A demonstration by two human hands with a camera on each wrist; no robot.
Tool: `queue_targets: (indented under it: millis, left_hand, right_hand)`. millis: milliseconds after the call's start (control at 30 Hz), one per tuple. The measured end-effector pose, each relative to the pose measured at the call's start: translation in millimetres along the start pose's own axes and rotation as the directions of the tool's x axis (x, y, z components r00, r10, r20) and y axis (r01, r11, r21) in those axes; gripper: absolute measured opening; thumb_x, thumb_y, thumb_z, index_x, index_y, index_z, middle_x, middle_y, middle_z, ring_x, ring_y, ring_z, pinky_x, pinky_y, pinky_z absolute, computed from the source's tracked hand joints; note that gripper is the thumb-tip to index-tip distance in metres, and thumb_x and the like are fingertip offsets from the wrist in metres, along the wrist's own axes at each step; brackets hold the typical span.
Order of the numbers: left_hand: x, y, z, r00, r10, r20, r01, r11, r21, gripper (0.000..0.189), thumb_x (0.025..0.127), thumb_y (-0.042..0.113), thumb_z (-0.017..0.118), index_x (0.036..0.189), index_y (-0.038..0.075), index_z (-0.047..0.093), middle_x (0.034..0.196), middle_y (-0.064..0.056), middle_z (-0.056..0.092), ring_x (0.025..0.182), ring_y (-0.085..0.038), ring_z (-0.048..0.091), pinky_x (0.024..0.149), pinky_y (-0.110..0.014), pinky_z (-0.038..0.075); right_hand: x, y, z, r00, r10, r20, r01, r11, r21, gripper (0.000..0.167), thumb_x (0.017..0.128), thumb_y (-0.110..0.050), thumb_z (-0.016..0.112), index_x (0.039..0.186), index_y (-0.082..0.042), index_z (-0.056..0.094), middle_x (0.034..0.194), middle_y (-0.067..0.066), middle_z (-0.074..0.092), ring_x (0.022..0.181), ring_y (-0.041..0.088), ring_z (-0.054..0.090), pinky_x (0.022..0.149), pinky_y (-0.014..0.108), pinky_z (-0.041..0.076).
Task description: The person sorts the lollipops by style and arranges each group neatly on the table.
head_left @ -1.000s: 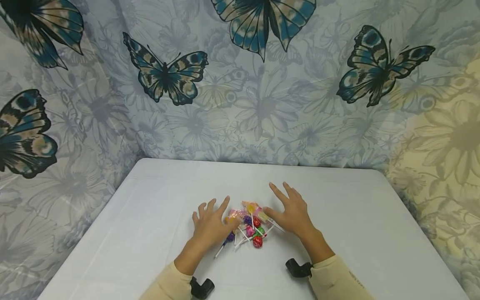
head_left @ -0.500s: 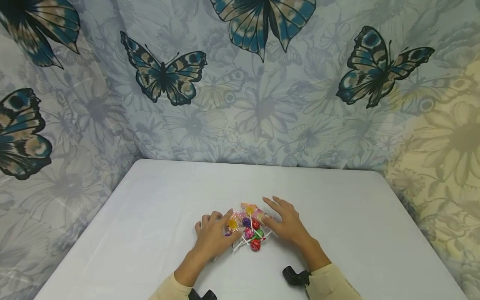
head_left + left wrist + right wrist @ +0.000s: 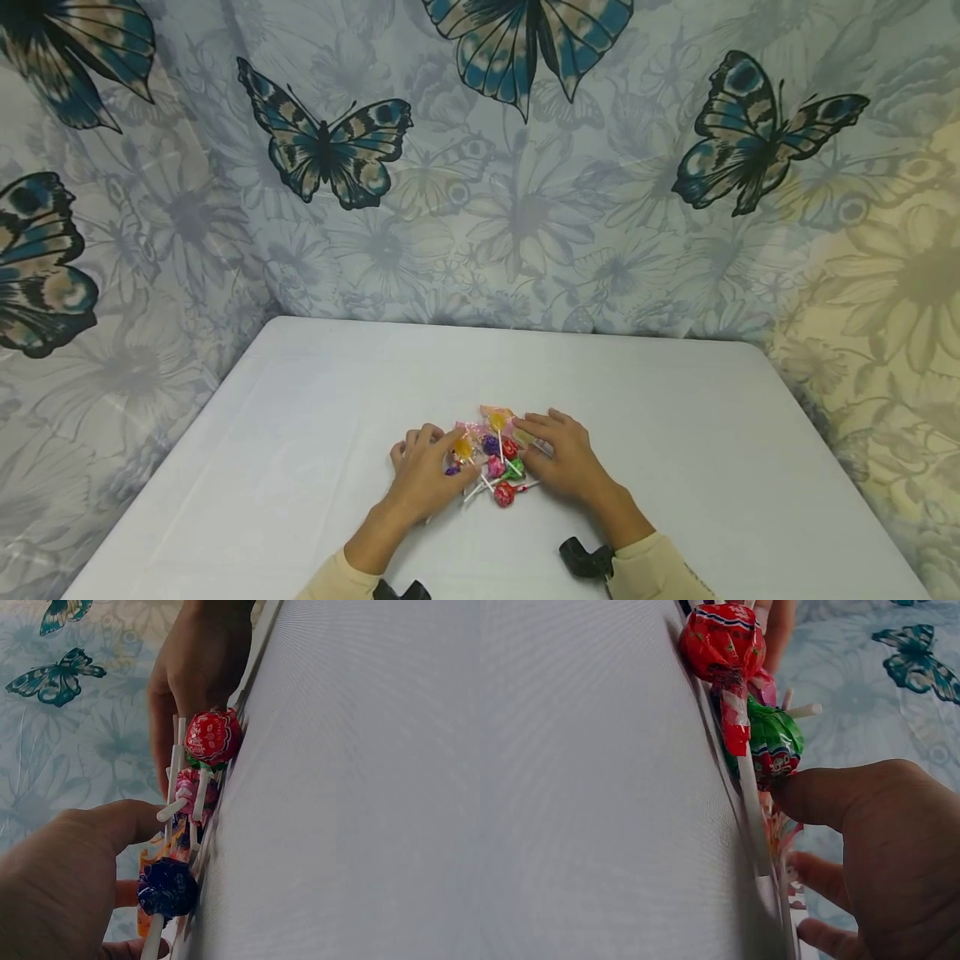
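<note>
White table (image 3: 315, 383) — lollipops (image 3: 495, 467), lettering (image 3: 778, 763) unreadable.

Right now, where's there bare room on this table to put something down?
The white table is bare beyond the lollipops toward the butterfly-print backdrop, left of the left hand, and right of the right hand. It's crowded between the hands, where the lollipops lie heaped.

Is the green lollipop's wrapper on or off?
On. The right wrist view shows shiny, crinkled, printed wrapping over the part of the green lollipop that shows.
</note>
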State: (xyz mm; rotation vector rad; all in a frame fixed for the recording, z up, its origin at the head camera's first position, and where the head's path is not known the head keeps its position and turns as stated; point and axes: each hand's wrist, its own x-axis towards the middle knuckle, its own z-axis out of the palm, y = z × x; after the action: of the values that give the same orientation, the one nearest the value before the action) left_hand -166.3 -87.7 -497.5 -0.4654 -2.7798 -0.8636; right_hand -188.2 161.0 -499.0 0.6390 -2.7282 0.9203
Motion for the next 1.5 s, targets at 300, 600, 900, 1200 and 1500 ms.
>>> queue_targets:
  millis: [300,600,900,1200,1500]
  left_hand:
    - [-0.3,-1.6,1.0,1.000,-0.012,-0.003,0.012,0.999,-0.047,0.057,0.073,0.035,0.076,0.123,0.010,0.066,0.103,0.000,0.047,0.096,-0.021,0.041,0.090,-0.058,0.025]
    - [2.6,0.4,1.1,1.000,0.017,-0.002,-0.017,0.986,-0.164,0.060,0.071,0.021,0.081,0.122,-0.003,0.063,0.108,-0.004,0.047,0.101,-0.022,0.047,0.096,-0.057,0.024]
    - [3.5,0.3,0.0,0.999,0.038,-0.029,-0.044,0.967,-0.250,0.062,0.069,0.008,0.081,0.125,-0.009,0.058,0.113,-0.008,0.047,0.101,-0.026,0.050,0.089,-0.044,0.044]
    - [7.1,1.7,-3.3,0.993,0.032,-0.110,-0.064,0.952,-0.301,0.061,0.070,0.002,0.077,0.127,-0.011,0.056,0.120,-0.009,0.045,0.103,-0.021,0.054,0.085,-0.034,0.048]
    - [14.1,-1.3,-12.7,0.998,0.013,-0.064,-0.039,0.906,-0.421,0.064,0.072,-0.004,0.073,0.130,-0.015,0.049,0.124,-0.011,0.042,0.120,-0.032,0.051,0.097,-0.033,0.041]
  right_hand:
    - [0.1,-4,0,0.999,0.025,0.026,-0.025,0.999,-0.021,0.027,0.083,-0.022,0.074,0.109,-0.017,0.074,0.126,0.007,0.062,0.129,0.043,0.039,0.103,0.065,0.021]
    - [-1.3,-3,-1,0.999,0.044,0.022,-0.044,0.999,-0.013,0.027,0.082,-0.021,0.075,0.109,-0.018,0.075,0.125,0.007,0.062,0.129,0.041,0.039,0.104,0.064,0.020]
    - [-1.4,-3,-2,0.999,0.043,0.021,-0.043,0.999,-0.008,0.027,0.081,-0.021,0.074,0.108,-0.017,0.075,0.125,0.008,0.062,0.129,0.041,0.039,0.103,0.064,0.020]
    - [-1.2,-4,-3,0.999,0.033,0.021,-0.032,0.999,-0.017,0.027,0.082,-0.021,0.074,0.108,-0.017,0.075,0.125,0.008,0.062,0.129,0.042,0.039,0.103,0.065,0.021]
    - [-1.1,-2,0,0.999,0.051,0.002,-0.051,0.999,0.000,0.020,0.089,-0.016,0.068,0.107,-0.016,0.076,0.123,0.007,0.063,0.129,0.041,0.040,0.104,0.063,0.021]
